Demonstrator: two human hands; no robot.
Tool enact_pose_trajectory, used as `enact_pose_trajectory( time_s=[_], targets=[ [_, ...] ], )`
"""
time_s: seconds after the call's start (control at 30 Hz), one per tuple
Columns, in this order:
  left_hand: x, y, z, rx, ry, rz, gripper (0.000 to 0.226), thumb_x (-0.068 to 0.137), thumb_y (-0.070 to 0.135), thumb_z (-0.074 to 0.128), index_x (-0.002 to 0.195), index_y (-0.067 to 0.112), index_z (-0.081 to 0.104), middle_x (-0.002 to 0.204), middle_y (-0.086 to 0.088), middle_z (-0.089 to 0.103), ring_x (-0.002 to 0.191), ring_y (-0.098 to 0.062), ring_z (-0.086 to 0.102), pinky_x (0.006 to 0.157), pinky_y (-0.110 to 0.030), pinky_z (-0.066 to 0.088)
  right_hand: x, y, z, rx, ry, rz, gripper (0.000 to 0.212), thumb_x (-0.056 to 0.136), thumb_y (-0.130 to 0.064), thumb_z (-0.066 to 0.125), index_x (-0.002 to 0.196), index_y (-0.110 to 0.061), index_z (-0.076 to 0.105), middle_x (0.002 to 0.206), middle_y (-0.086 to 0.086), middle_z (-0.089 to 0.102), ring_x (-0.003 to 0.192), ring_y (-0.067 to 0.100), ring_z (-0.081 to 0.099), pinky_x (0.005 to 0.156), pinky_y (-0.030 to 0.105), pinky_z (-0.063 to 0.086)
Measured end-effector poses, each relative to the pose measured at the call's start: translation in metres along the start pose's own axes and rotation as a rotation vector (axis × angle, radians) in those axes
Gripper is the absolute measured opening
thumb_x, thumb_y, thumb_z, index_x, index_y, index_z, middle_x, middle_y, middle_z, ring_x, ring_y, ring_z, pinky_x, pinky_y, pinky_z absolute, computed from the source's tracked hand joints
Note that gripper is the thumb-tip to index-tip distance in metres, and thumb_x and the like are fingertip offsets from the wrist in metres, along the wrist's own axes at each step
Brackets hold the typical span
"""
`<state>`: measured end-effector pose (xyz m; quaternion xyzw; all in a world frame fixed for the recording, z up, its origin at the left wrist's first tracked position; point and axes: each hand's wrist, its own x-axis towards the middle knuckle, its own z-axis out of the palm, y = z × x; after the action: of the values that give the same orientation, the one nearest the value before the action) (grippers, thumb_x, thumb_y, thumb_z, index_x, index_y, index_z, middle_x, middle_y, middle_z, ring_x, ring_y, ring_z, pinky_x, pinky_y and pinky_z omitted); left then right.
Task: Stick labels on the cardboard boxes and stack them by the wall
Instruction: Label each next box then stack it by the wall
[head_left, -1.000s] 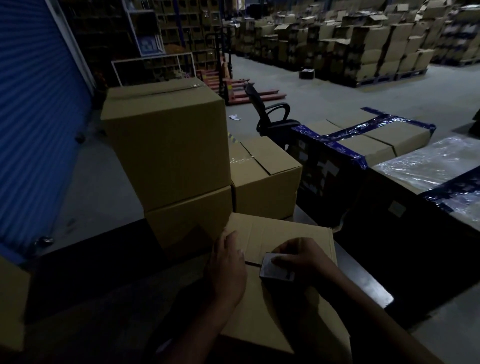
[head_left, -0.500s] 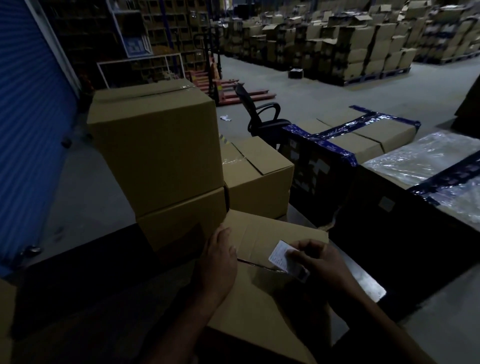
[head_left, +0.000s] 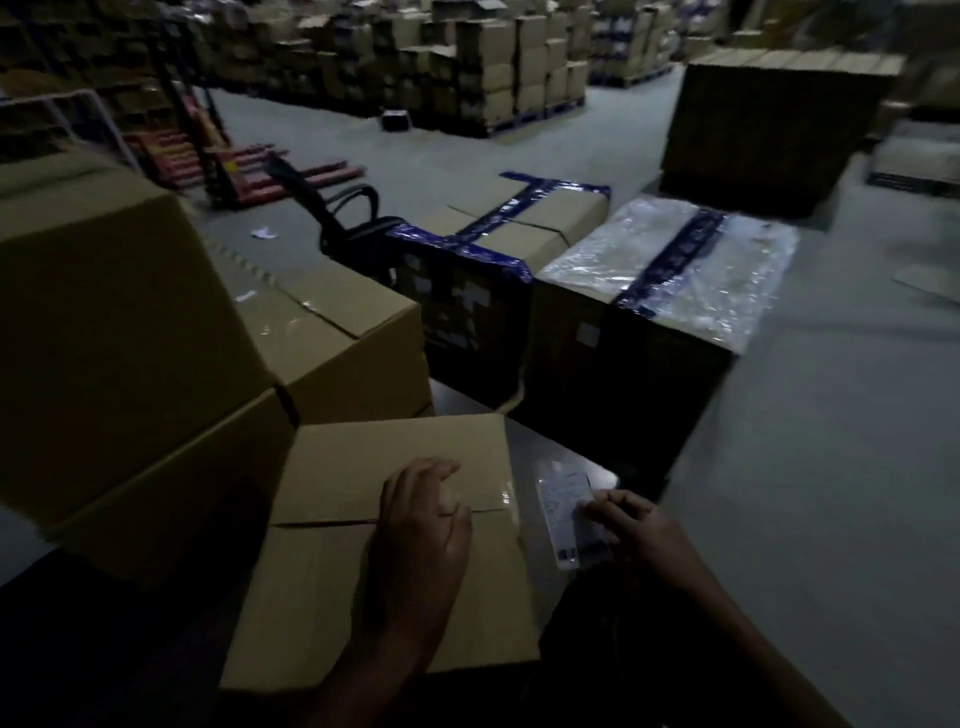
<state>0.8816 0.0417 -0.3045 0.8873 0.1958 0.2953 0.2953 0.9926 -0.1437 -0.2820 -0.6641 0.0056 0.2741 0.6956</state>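
Label (head_left: 563, 512) has come off the box (head_left: 384, 525) top and I pinch it in my right hand (head_left: 631, 525) just past its edge, left hand (head_left: 421, 525) flat on the flaps, so sticking remains undone.

Dim warehouse: grey concrete floor (head_left: 831, 441), black office chair (head_left: 348, 218), red pallet jack (head_left: 249, 176).

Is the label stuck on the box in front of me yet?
No, the right hand pinches the label off the right edge of the box, whose top the left hand rests on.
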Motion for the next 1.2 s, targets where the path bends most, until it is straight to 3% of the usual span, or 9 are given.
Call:
enact_pose_trajectory(
  time_s=[0.2,0.3,0.4,0.53,0.67,0.73,0.93,1.07,1.2],
  targets=[
    [-0.024,0.073,0.063,-0.127,-0.215,0.254,0.033,0.095,0.031,0.051,0.124,0.020,0.059,0.125,0.004,0.058,0.119,-0.015,0.051,0.103,-0.021,0.036,-0.024,0.022,-0.072,0.260,0.215,0.142,0.014,0.086,-0.002,0.060,0.098,0.003,0.067,0.079,0.022,0.070,0.055,0.026,0.066,0.041,0.027,0.051],
    [-0.043,0.100,0.093,-0.181,-0.331,0.316,0.034,0.094,0.030,0.049,0.126,0.021,0.057,0.125,0.008,0.056,0.117,-0.008,0.048,0.102,-0.008,0.027,-0.026,0.044,-0.108,0.243,0.352,0.190,0.010,0.087,-0.005,0.062,0.091,0.002,0.068,0.077,0.021,0.071,0.058,0.027,0.066,0.046,0.028,0.053],
    [-0.067,0.107,0.132,-0.186,-0.461,0.308,0.035,0.092,0.028,0.052,0.126,0.022,0.056,0.124,0.008,0.055,0.115,-0.006,0.048,0.098,-0.010,0.032,-0.023,0.070,-0.140,0.223,0.455,0.247,0.012,0.087,-0.005,0.062,0.090,0.005,0.068,0.073,0.020,0.071,0.062,0.031,0.066,0.058,0.035,0.055],
    [-0.100,0.087,0.187,-0.109,-0.653,0.162,0.037,0.087,0.030,0.053,0.123,0.022,0.058,0.119,0.005,0.057,0.111,-0.012,0.052,0.100,-0.024,0.040,-0.019,0.099,-0.175,0.230,0.549,0.364,0.009,0.085,0.006,0.056,0.079,0.006,0.063,0.058,0.016,0.062,0.042,0.021,0.059,0.034,0.021,0.043],
    [-0.118,0.082,0.214,-0.010,-0.788,0.036,0.039,0.089,0.026,0.057,0.127,0.022,0.056,0.123,0.003,0.055,0.117,-0.015,0.051,0.101,-0.024,0.038,-0.011,0.131,-0.207,0.176,0.590,0.458,0.017,0.083,0.012,0.053,0.068,0.005,0.056,0.036,0.005,0.049,0.025,0.011,0.045,0.027,0.014,0.032],
    [-0.121,0.087,0.221,0.001,-0.801,-0.003,0.038,0.091,0.027,0.059,0.128,0.022,0.055,0.124,0.005,0.054,0.118,-0.012,0.050,0.101,-0.025,0.038,-0.002,0.147,-0.219,0.139,0.615,0.514,0.004,0.080,0.009,0.058,0.079,0.011,0.061,0.050,0.013,0.056,0.039,0.022,0.054,0.033,0.019,0.040],
    [-0.117,0.100,0.232,-0.006,-0.748,-0.066,0.036,0.091,0.029,0.060,0.127,0.022,0.056,0.123,0.004,0.055,0.116,-0.012,0.052,0.099,-0.030,0.043,0.047,0.210,-0.259,0.055,0.536,0.567,0.050,0.061,-0.019,0.079,0.098,0.012,0.065,0.081,0.021,0.068,0.070,0.032,0.065,0.058,0.034,0.052],
    [-0.112,0.103,0.232,-0.018,-0.690,-0.102,0.036,0.092,0.029,0.061,0.127,0.023,0.056,0.122,0.005,0.056,0.116,-0.011,0.053,0.099,-0.030,0.043,0.032,0.168,-0.246,0.060,0.441,0.599,0.015,0.082,-0.002,0.068,0.086,0.012,0.063,0.071,0.017,0.063,0.065,0.026,0.060,0.043,0.021,0.046],
    [-0.105,0.106,0.228,-0.029,-0.619,-0.119,0.034,0.094,0.030,0.059,0.128,0.024,0.055,0.122,0.007,0.055,0.115,-0.009,0.052,0.099,-0.028,0.044,0.033,0.154,-0.243,-0.005,0.369,0.450,0.010,0.085,-0.004,0.065,0.079,0.002,0.070,0.072,0.015,0.068,0.068,0.025,0.063,0.052,0.028,0.047]
  ],
)
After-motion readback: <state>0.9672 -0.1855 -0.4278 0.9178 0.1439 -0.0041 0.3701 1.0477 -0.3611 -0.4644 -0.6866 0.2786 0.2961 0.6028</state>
